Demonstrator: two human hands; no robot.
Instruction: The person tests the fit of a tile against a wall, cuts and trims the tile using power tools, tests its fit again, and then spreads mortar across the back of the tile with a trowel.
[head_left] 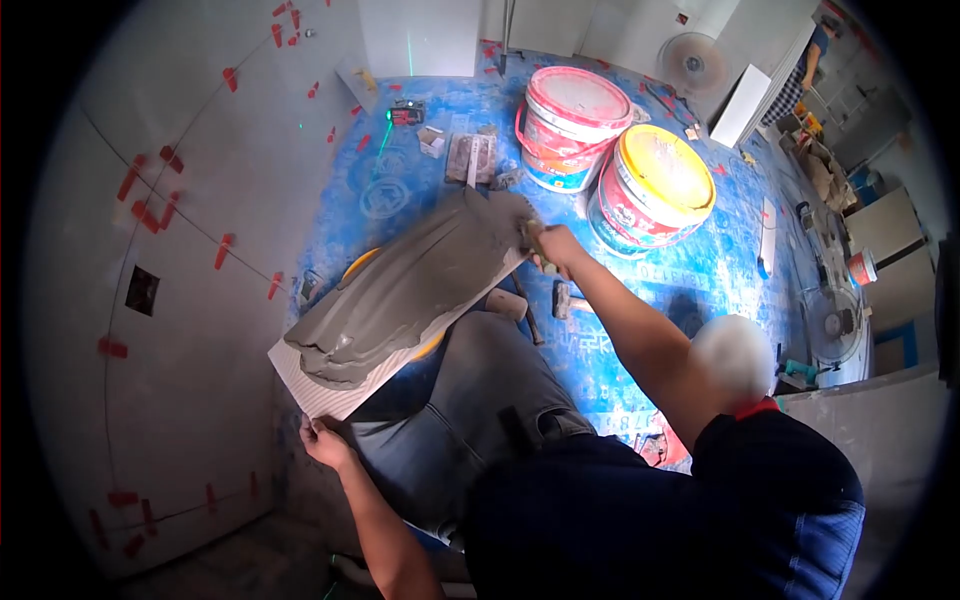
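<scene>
A rectangular tile lies across my front, coated with thick grey mortar. Bare ribbed backing shows at its near left end. My left hand is closed on the near corner, fingers partly hidden under the edge. At the far right end, my right hand grips the handle of a notched trowel, whose blade is smeared with mortar and rests against the coat. Beneath the tile, a yellow round rim peeks out. Beside my knee lies a mallet.
A pink-lidded bucket and a yellow-lidded bucket stand beyond my right hand. A hammer and a green-beam laser level sit on the blue floor covering. Tiled wall with red clips rises left. Another person stands far right.
</scene>
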